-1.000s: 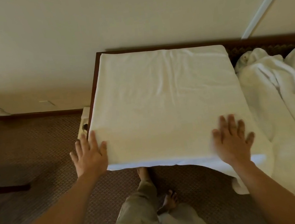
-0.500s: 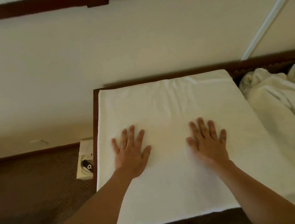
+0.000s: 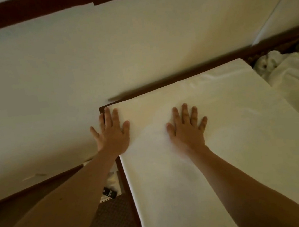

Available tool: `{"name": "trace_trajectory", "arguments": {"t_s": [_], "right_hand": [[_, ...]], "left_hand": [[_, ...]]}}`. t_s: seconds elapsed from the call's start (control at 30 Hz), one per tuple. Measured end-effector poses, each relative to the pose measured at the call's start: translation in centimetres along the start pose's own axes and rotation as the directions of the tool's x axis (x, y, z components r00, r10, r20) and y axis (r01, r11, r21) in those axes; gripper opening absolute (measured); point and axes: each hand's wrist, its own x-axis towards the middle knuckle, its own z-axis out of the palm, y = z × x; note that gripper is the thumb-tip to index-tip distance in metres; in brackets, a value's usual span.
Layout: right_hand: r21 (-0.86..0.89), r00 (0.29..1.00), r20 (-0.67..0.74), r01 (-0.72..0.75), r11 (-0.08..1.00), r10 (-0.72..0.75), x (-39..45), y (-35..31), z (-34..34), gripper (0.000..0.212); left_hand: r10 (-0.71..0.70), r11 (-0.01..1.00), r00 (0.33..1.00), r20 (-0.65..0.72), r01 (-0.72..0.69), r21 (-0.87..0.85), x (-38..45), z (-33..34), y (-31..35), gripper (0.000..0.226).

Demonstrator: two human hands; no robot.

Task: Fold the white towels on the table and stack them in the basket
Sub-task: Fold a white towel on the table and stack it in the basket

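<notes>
A large white towel lies spread flat over the dark wooden table, covering nearly all of it. My left hand lies flat with spread fingers on the towel's far left corner, partly over the table edge. My right hand presses flat on the towel's far middle part, fingers spread. A heap of unfolded white towels sits at the table's right end. No basket is in view.
A cream wall rises right behind the table. A dark wooden ledge runs along the wall at the top left. Below the table's left side stands a small white box with a black item on brown carpet.
Both hands slid away from me along the towel, from its near edge to its far part. My left hand moved out to the far left corner. The camera tilted up and left.
</notes>
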Motion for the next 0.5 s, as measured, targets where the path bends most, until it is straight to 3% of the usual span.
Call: {"name": "trace_trajectory", "arguments": {"t_s": [0.17, 0.33, 0.5], "right_hand": [[0.006, 0.980, 0.034, 0.197, 0.980, -0.198, -5.5, -7.2, 1.7, 0.068], [-0.010, 0.964, -0.151, 0.222, 0.975, -0.221, -13.1, -12.5, 3.1, 0.058], [0.027, 0.988, 0.050, 0.143, 0.989, -0.144, -17.0, -15.5, 3.9, 0.069]], "left_hand": [[-0.134, 0.986, 0.989, 0.065, 0.140, -0.092, 0.0, -1.0, -0.5, 0.064], [-0.228, 0.960, 0.968, 0.106, 0.242, -0.142, -0.2, -1.4, -1.6, 0.061], [-0.310, 0.916, 0.939, 0.150, 0.337, -0.218, -0.2, -2.1, -2.2, 0.065]]}}
